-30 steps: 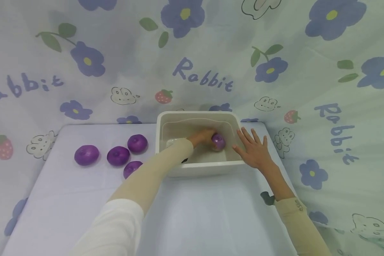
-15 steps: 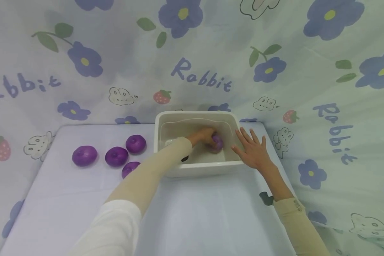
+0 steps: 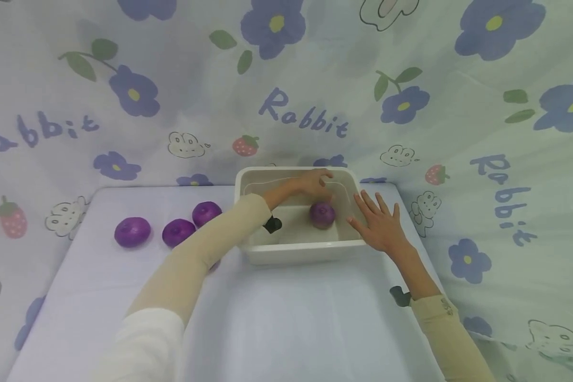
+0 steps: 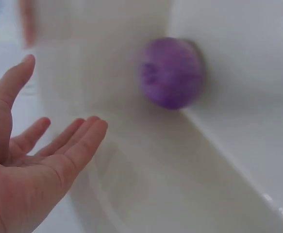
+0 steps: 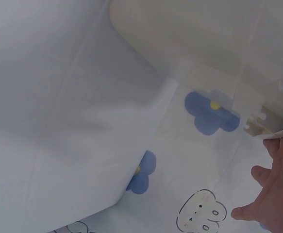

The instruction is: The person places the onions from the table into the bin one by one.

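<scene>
Purple ball [image 3: 322,215], one: on the floor of the bin, in its right half, dark spot at one end, slightly blurred in the left wrist view. Off-white bin [image 3: 310,245], one: rectangular, rounded corners, set toward the far edge of the table. My left hand [image 3: 312,183]: inside the bin, just above the ball, fingers and thumb apart, clear of the ball in the left wrist view. My right hand [image 3: 377,228]: at the bin's right rim, fingers straight and spread. More purple balls, left of the bin: one at far left [image 3: 132,232], one in the middle [image 3: 179,233], one behind it [image 3: 206,214], and a fourth [image 3: 215,266] mostly hidden under my left forearm. White table [image 3: 305,318]. Curtain [image 3: 305,114]: blue flowers, strawberries, rabbits, the word "Rabbit". My sleeves: beige at both forearms.
</scene>
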The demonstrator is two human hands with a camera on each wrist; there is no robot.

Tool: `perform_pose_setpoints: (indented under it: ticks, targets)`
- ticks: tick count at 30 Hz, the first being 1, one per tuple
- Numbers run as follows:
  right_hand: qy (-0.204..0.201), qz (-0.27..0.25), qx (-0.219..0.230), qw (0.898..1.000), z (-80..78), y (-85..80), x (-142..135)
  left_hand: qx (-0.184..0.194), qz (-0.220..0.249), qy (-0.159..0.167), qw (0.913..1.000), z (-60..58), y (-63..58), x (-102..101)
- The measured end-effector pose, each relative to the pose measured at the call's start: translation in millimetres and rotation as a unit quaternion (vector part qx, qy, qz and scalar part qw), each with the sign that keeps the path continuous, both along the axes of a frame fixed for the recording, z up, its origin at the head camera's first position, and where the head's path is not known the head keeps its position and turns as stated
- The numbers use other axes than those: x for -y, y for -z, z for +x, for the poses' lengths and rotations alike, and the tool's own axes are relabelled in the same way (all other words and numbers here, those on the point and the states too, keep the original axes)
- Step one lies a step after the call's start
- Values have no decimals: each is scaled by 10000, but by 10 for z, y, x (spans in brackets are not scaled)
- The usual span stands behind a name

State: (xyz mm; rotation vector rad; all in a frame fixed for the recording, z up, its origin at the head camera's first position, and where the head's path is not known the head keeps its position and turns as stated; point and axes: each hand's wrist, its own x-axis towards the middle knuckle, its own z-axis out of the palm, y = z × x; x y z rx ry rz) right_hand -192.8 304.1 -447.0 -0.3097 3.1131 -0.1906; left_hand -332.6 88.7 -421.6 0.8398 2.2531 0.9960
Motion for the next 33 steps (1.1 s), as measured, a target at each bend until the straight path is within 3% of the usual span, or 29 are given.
perform_pose_setpoints:
  ticks: [8,14,20,24,29,33]
  targets:
    - [21,-43,68,10000,-21,25,-12,303,924,-172,9951,166,-539,413]
    - [9,-198,16,9998,-22,26,8,414,1518,-357,9869,377,-734,908]
    - [-26,-218,-5,9998,-23,34,35,162,1704,-532,9838,633,-720,1474]
    - [49,-196,28,9998,1,30,13,135,1865,-752,9795,782,-601,1822]
    - [53,-167,17,9998,11,35,4,90,1718,-1397,9751,1042,-502,2306]
    - [45,-181,-28,9998,10,40,-2,-52,1576,-1778,9713,1232,-351,2630]
